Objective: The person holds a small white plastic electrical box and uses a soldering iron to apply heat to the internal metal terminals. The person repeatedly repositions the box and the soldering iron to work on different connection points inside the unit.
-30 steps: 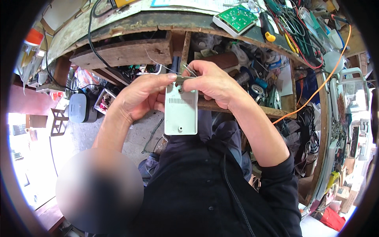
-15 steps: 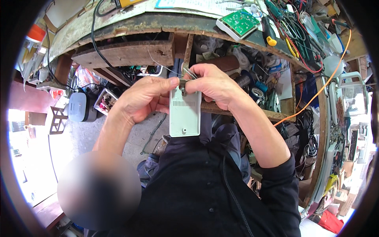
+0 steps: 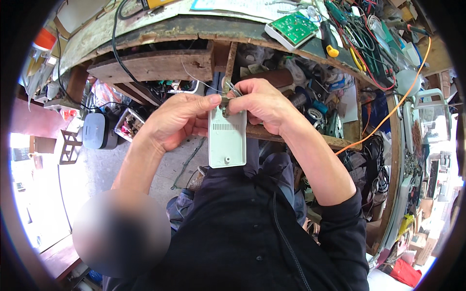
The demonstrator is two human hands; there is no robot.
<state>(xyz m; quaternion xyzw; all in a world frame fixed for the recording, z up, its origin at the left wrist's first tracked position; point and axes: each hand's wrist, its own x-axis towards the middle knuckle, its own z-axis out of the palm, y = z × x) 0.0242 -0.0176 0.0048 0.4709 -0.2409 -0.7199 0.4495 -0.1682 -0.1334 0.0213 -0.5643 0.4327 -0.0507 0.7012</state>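
Observation:
A pale green-white plastic casing half (image 3: 227,145), with a row of vent slots and a screw post near its lower end, hangs upright in front of my body. My left hand (image 3: 172,119) is closed at its upper left edge, thumb on top. My right hand (image 3: 264,104) pinches a small shiny metal piece (image 3: 233,89) at the casing's top end; its kind is hard to make out. A thin wire (image 3: 196,77) runs from there up to the left. Fingers cover most of the casing's top.
On the bench above lie a green circuit board (image 3: 297,28) in a white shell and a black-and-yellow screwdriver (image 3: 330,42). A wooden drawer (image 3: 155,68) juts out at left. Open storage at right holds tangled parts (image 3: 315,97). An orange cable (image 3: 403,104) crosses the right side.
Both hands stay almost where they were at the casing's top. The shiny metal piece between my right fingers has turned slightly. The whole view has shifted a little.

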